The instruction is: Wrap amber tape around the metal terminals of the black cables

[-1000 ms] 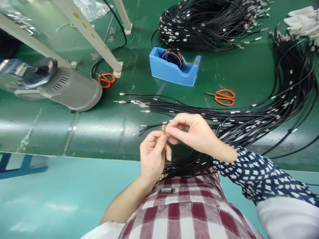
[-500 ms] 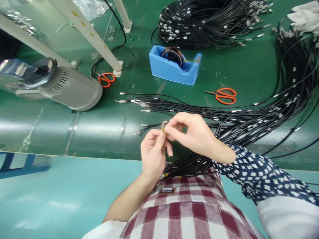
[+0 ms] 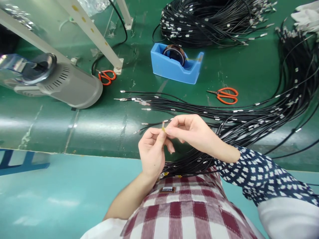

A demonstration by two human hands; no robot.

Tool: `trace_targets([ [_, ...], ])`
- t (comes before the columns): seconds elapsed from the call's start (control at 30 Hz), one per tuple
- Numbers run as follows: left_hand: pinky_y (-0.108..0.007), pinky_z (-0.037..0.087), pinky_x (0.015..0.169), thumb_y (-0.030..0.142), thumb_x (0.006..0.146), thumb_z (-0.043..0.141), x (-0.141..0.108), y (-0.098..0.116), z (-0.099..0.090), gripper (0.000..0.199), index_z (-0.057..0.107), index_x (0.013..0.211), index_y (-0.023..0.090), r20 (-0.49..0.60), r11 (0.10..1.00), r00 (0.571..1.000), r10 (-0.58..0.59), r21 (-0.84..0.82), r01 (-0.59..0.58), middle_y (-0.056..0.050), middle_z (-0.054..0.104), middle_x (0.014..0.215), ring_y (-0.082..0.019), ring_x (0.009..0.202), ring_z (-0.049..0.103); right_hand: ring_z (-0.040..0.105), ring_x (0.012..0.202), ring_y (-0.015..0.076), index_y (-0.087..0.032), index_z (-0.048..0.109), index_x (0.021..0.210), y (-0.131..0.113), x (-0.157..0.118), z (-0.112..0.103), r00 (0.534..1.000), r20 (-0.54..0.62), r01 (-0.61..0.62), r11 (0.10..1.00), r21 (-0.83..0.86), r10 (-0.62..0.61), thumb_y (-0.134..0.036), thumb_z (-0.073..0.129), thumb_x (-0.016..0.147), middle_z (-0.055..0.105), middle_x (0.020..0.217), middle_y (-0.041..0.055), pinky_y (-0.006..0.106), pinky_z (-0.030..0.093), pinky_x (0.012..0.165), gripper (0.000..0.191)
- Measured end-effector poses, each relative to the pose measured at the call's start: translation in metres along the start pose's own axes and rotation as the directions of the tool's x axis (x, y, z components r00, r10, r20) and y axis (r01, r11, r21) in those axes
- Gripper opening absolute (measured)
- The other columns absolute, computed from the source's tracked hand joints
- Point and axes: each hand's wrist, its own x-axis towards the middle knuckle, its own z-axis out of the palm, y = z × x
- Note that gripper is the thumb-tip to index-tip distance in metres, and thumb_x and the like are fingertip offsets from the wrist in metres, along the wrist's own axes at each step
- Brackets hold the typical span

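A small cable end with a bit of yellowish tape round it stands up between my fingertips. My left hand pinches it between thumb and forefinger. From the right, the thumb and forefinger of my right hand press together at the tape on this end. The rest of that cable is hidden behind my hands. Below them a bundle of black cables hangs at the table edge, against my checked apron. More black cables lie on the green table just beyond my fingers, their pale tips to the left.
A blue tape dispenser with brown tape stands behind. Orange-handled scissors lie to its right; another orange pair lies by a white post. A grey machine is at left, a coiled cable heap at the back.
The tape on the cable end has shifted slightly under my fingers, and both hands stay pinched there. The whole view has moved a little.
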Motion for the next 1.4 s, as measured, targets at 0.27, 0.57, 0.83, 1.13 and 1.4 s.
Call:
trace_targets([
  [0.27,-0.019,0.045,0.038,0.03,0.083,0.072,0.0,0.001,-0.001,0.02,0.06,0.077,0.015,0.01,0.999,0.998,-0.054,0.004,0.054,0.0,0.069,0.066,-0.009,0.039,0.059,0.061,0.062,0.0102,-0.015,0.064,0.074,0.014,0.002,-0.004,0.997,-0.068,0.038,0.997,-0.073,-0.043,-0.031,0.067,0.082,0.067,0.069,0.0012,0.02,0.048,0.055,0.018],
  [0.57,-0.017,0.044,0.037,0.032,0.085,0.069,0.001,0.001,-0.001,0.022,0.061,0.075,0.014,0.084,0.987,0.986,-0.147,-0.058,0.152,0.001,0.066,0.066,-0.007,0.038,0.057,0.06,0.059,0.0115,-0.016,0.063,0.077,0.021,0.004,-0.005,0.991,-0.077,0.091,0.977,-0.193,-0.107,-0.029,0.062,0.085,0.066,0.067,0.0008,0.023,0.048,0.057,0.015],
  [0.83,-0.014,0.04,0.033,0.032,0.085,0.069,0.002,-0.002,-0.003,0.024,0.06,0.071,0.014,0.139,0.957,0.962,-0.237,-0.136,0.256,0.002,0.064,0.062,-0.003,0.034,0.05,0.064,0.063,0.0136,-0.016,0.065,0.075,0.018,0.007,-0.007,0.989,-0.044,0.124,0.959,-0.257,-0.14,-0.026,0.06,0.086,0.071,0.071,0.0023,0.026,0.05,0.061,0.015],
  [1.13,-0.011,0.037,0.03,0.029,0.087,0.067,0.003,-0.005,-0.003,0.02,0.06,0.074,0.015,0.166,0.892,0.919,-0.357,-0.231,0.388,0.004,0.063,0.057,-0.002,0.029,0.044,0.066,0.068,0.0144,-0.014,0.068,0.072,0.018,0.011,-0.014,0.984,-0.023,0.159,0.93,-0.33,-0.176,-0.02,0.06,0.082,0.073,0.077,0.0039,0.025,0.049,0.062,0.014],
  [1.4,-0.011,0.036,0.032,0.021,0.091,0.06,0.003,-0.005,-0.006,0.017,0.061,0.076,0.013,0.244,0.838,0.889,-0.387,-0.309,0.449,0.004,0.061,0.056,-0.001,0.028,0.046,0.062,0.063,0.0111,-0.013,0.066,0.072,0.025,0.016,-0.019,0.982,0.028,0.19,0.955,-0.229,-0.188,-0.019,0.063,0.078,0.07,0.072,0.0024,0.022,0.048,0.059,0.009],
])
